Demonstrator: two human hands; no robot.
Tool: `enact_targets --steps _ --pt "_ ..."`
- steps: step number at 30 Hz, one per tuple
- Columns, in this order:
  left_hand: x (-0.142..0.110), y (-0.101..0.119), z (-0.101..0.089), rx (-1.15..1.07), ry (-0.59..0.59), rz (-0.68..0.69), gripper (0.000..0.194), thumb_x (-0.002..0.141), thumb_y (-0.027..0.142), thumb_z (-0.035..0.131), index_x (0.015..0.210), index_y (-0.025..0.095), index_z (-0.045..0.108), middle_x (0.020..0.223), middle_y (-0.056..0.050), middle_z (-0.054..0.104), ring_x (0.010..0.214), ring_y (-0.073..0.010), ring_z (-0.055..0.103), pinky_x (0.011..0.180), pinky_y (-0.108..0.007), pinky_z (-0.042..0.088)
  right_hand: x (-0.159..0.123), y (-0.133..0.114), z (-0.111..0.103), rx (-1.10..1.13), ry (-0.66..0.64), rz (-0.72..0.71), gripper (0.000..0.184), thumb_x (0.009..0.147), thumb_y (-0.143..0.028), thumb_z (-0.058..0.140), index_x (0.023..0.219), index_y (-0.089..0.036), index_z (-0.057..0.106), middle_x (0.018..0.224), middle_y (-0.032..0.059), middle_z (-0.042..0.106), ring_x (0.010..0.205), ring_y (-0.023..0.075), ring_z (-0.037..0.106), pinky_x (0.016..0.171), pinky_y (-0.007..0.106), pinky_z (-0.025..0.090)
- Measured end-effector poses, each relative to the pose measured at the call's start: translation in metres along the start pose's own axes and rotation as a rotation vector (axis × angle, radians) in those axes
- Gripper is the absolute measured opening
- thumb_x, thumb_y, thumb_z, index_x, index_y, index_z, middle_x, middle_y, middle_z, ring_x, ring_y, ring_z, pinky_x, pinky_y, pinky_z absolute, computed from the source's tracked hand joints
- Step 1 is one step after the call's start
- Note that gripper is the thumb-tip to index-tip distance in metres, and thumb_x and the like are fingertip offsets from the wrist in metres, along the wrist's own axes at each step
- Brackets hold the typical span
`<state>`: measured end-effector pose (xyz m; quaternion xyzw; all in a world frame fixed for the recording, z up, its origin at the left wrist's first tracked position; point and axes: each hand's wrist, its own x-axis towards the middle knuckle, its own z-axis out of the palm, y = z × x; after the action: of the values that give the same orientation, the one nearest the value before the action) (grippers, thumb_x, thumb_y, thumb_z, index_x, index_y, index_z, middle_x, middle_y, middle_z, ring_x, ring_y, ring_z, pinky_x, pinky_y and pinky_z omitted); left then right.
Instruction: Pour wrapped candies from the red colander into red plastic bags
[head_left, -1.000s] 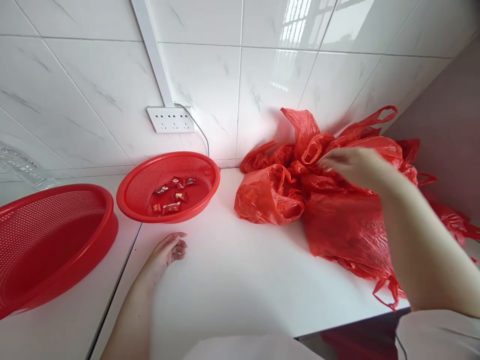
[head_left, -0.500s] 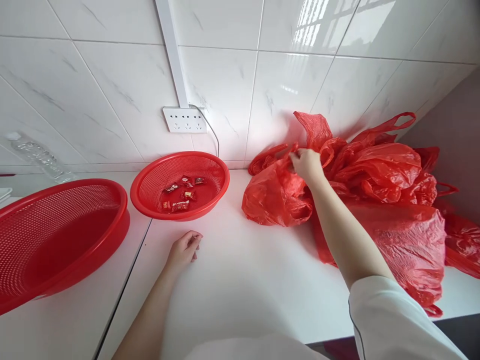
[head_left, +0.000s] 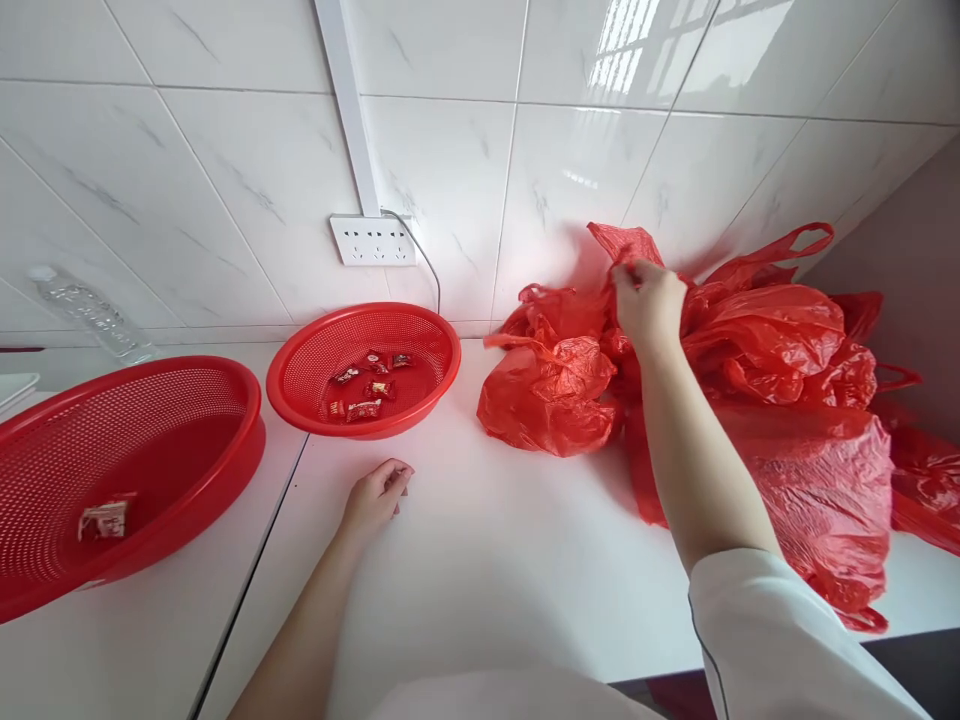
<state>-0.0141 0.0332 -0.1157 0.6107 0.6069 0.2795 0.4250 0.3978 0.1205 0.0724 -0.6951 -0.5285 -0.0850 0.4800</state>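
My right hand [head_left: 651,305] is closed on a red plastic bag [head_left: 626,243], gripping its upper part near the wall. Its fingertips are partly hidden in the folds. A smaller red plastic bag [head_left: 547,400] stands in front and to the left of that hand, its top loose. On the white tabletop lies my left hand [head_left: 377,492], fingers curled in and nothing visible in them. Just beyond it is a round red mesh basket [head_left: 289,385] with several small wrapped sweets [head_left: 364,410] at the bottom.
A larger red basket [head_left: 244,400] at the left holds a pale wrapped packet [head_left: 105,520]. A clear plastic bottle [head_left: 94,312] stands behind it. More red bags [head_left: 810,480] are heaped at the right. A power socket [head_left: 373,240] with a cable is on the tiled wall.
My right hand has left the smaller front bag and moved right and back to another bag. A packet now lies in the large left basket. My left hand has barely moved.
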Motion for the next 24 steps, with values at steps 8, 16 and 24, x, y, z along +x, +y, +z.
enact_targets --steps 8,16,24 --pt "-0.006 0.004 0.006 -0.033 -0.03 0.055 0.029 0.087 0.047 0.05 0.096 0.022 0.061 0.076 0.0 0.057 0.055 -0.0122 0.054 0.052 -0.024 0.045 0.028 0.009 0.002 0.831 0.346 0.106 0.016 0.097 -0.031 0.024 0.099 -0.022 0.036 0.117 0.0192 0.061 0.102 0.0175 0.066 0.079 0.036 0.055" --pt "-0.031 0.105 0.073 0.352 -0.184 0.922 0.059 0.088 0.027 0.056 0.143 0.026 0.036 0.145 -0.015 0.039 0.126 -0.028 0.047 0.102 -0.043 0.043 -0.02 -0.043 -0.032 1.132 0.408 -0.063 0.016 0.094 -0.037 0.039 0.101 -0.023 0.038 0.109 0.0108 0.066 0.103 0.0214 0.067 0.085 0.043 0.056" --pt "-0.009 0.121 0.19 0.827 -0.439 1.181 0.057 0.083 0.023 0.063 0.138 0.021 0.045 0.113 -0.013 0.06 0.085 -0.0255 0.064 0.061 -0.034 0.052 -0.064 -0.064 -0.052 1.011 0.46 -0.129 0.011 0.096 -0.033 0.041 0.093 -0.022 0.043 0.1 0.0038 0.067 0.112 0.0203 0.064 0.079 0.041 0.062"
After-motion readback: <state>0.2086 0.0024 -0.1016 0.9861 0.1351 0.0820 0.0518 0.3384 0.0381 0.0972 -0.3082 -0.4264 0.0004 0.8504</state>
